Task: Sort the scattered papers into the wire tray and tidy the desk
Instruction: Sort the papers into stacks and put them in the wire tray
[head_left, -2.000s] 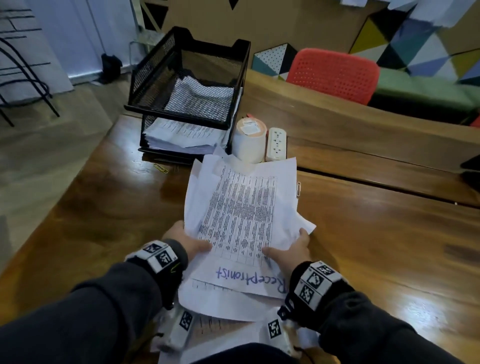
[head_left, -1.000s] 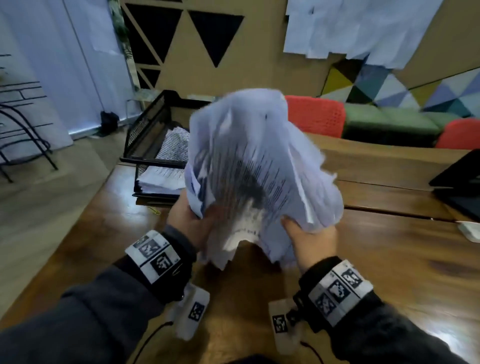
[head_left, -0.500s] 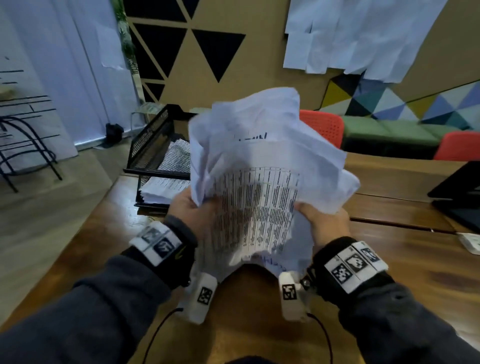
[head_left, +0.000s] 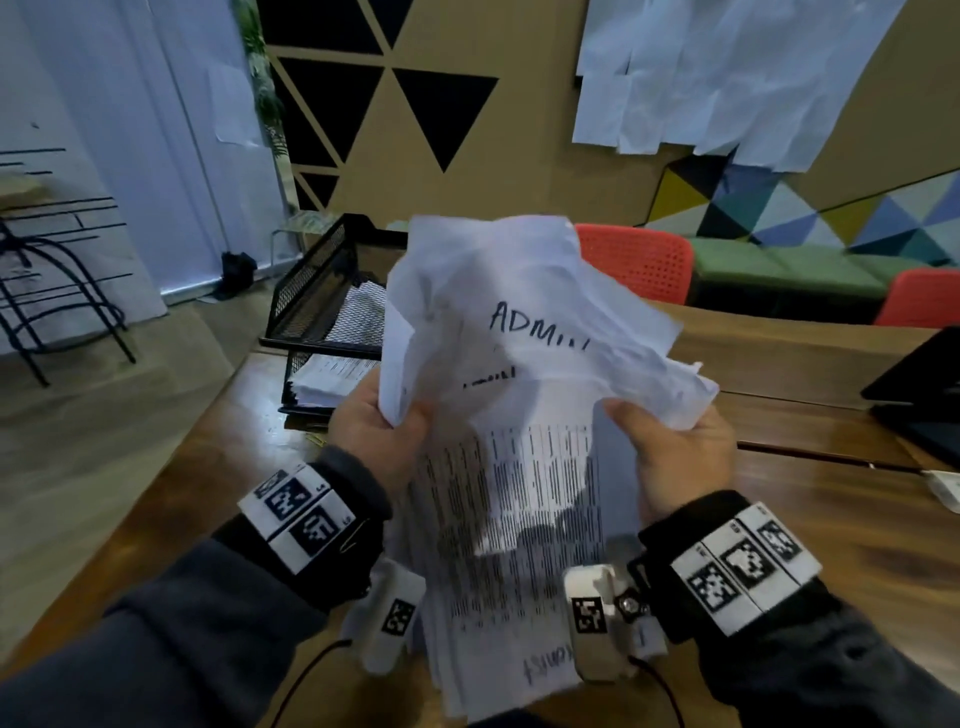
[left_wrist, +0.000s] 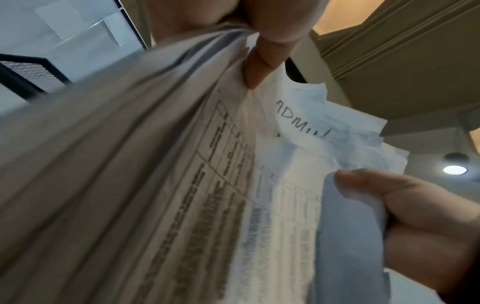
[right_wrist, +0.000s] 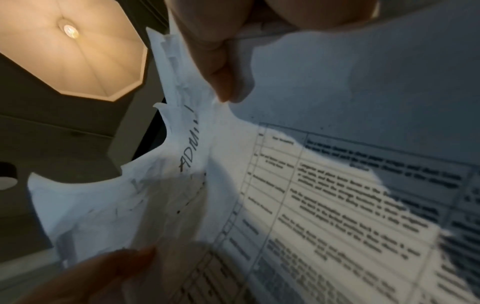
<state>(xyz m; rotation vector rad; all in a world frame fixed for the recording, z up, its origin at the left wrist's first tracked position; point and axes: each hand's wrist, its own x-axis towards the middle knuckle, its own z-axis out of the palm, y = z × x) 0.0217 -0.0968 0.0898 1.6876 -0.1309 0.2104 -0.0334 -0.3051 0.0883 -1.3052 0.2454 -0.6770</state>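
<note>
I hold a thick, rumpled stack of white papers upright above the desk, printed tables facing me and a sheet marked "ADMIN" at the top. My left hand grips the stack's left edge and my right hand grips its right edge, thumbs on the front. The left wrist view shows the stack of papers edge-on under my left thumb. In the right wrist view my right thumb presses on the papers. The black wire tray stands behind the stack at the left, with papers in both tiers.
The wooden desk stretches right. A dark laptop sits at the right edge, with a small white item near it. Red chairs and a green bench stand behind. A yellow paper clip lies by the tray.
The papers came up off the desk into both hands and now stand upright. Over the last half second the stack has sunk a little, showing the "ADMIN" sheet more fully.
</note>
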